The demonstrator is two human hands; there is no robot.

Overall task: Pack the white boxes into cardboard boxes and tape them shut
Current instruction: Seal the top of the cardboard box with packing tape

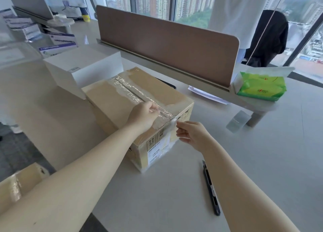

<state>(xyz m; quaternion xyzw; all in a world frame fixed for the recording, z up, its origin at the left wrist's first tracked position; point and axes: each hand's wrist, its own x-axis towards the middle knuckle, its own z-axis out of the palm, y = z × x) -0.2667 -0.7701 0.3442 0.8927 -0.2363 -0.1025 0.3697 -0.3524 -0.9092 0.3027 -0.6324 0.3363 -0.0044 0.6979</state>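
Pale grey tabletop (262, 144) across the whole view, with a brown divider screen (166, 44) standing along its far part. Closed cardboard box (122, 98) at the centre of the tabletop, clear packing tape (129, 91) running along its top seam and over the near edge. White box (82, 65) just behind the cardboard box, on its left, touching or nearly so. Part of a second taped cardboard box (19, 181) at the lower left edge. Green tissue pack (262, 88) at the right end of the screen. Left hand (143, 116) on the box top by the near edge, fingers curled onto the tape. Right hand (192, 135) just off the box's near corner, fingertips pinching the loose tape end. Black utility knife (210, 188) flat on the tabletop beside the right forearm.
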